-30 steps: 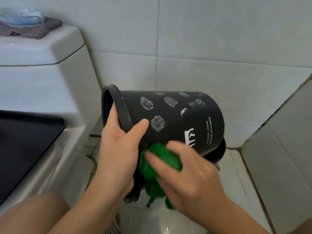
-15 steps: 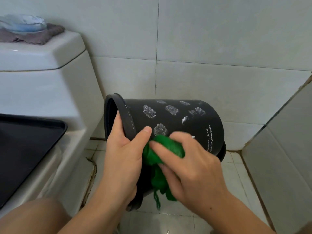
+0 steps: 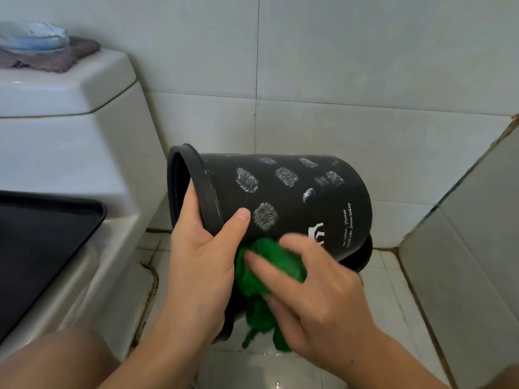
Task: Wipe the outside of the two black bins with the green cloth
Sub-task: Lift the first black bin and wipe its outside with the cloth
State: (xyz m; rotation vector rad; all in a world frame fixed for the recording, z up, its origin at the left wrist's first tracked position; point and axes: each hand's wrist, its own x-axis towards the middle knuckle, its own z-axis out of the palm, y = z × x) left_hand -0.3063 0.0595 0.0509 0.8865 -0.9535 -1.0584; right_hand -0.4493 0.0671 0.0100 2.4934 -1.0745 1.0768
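Note:
A black bin (image 3: 292, 197) with white smudge marks and white lettering is tipped on its side above the floor, its mouth facing left. My left hand (image 3: 202, 262) grips its rim, thumb on the outer wall and fingers inside. My right hand (image 3: 317, 293) holds a bunched green cloth (image 3: 269, 270) and presses it against the bin's lower side wall; the cloth's tail hangs down. A second black bin (image 3: 361, 256) shows only as a dark edge behind and below the first one.
A white toilet with its cistern (image 3: 64, 130) stands at the left, a black tray (image 3: 36, 248) lying on it. Grey cloth and a blue item (image 3: 36, 49) sit on the cistern lid. Tiled walls close the back and right; the white tile floor (image 3: 393, 304) lies below.
My right hand rubbed the cloth up towards the bin's rim, then slid back down its lower side. The bin stays tipped in my left hand.

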